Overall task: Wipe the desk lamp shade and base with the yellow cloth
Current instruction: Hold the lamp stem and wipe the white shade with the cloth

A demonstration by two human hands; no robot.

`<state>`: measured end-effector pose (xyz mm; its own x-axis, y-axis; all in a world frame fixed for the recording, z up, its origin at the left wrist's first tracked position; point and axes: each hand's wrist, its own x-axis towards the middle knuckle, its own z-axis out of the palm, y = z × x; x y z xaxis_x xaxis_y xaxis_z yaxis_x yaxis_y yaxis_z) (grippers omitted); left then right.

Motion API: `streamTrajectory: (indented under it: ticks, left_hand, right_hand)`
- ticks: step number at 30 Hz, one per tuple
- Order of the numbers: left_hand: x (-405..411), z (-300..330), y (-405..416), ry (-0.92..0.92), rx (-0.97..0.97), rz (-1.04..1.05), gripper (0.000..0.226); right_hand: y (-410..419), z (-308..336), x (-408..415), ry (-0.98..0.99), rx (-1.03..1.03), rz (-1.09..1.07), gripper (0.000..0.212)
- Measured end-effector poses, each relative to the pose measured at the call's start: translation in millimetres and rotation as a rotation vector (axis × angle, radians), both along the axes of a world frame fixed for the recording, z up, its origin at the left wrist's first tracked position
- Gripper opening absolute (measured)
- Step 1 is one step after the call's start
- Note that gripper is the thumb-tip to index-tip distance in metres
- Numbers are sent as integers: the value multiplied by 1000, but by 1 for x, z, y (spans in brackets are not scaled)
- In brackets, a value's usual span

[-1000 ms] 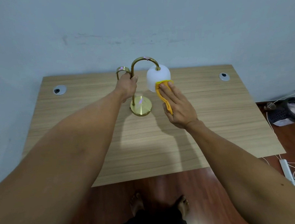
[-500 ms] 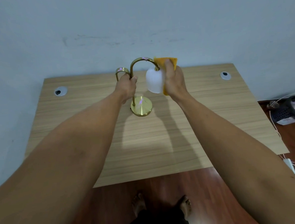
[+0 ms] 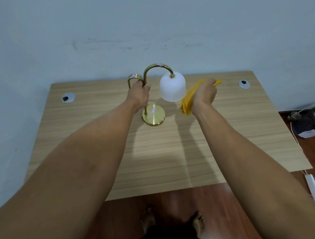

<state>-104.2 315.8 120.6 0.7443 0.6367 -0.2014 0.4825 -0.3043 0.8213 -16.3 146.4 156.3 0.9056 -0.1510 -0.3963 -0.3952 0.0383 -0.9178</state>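
Observation:
A brass desk lamp stands on the wooden desk (image 3: 172, 154). Its white frosted shade (image 3: 172, 87) hangs from a curved brass arm (image 3: 157, 67). Its round brass base (image 3: 154, 117) sits near the desk's middle. My left hand (image 3: 138, 95) grips the upright brass stem just below the curve. My right hand (image 3: 204, 94) is closed on the yellow cloth (image 3: 188, 100), right of the shade. The cloth hangs beside the shade's right side; whether it touches the shade I cannot tell.
Two round cable grommets (image 3: 68, 97) (image 3: 244, 84) sit near the desk's back corners. A grey wall rises right behind the desk. A dark basket (image 3: 308, 121), a power strip (image 3: 314, 190) and cables lie on the wooden floor at right. My bare feet show below the desk edge.
My right hand with the cloth went from the shade's front up to its top, then came off to the right and down. My left hand kept its hold on the stem.

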Motion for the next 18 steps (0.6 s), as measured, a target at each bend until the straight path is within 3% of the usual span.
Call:
streamTrajectory:
  ticks: [4,8,11,14,16,18]
  left_hand:
    - [-1,0,1,0,-4,-11,23]
    - [-2,1,1,-19,-38,-11,22]
    - [-4,2,2,-23,-81,0,23]
    - [0,0,7,-77,-265,-19,18]
    - [17,-33,30,-109,-456,46,18]
    - [22,-46,39,-128,-418,80,32]
  right_hand:
    - [19,25,-15,-392,123,4,46]
    - [52,35,-36,-520,20,232,54]
    - [73,22,-55,-631,-229,392,57]
    - [80,5,-64,-792,-492,451,54]
    - [75,0,-62,-885,-691,550,68]
    - [67,-2,-55,-935,-826,685,90]
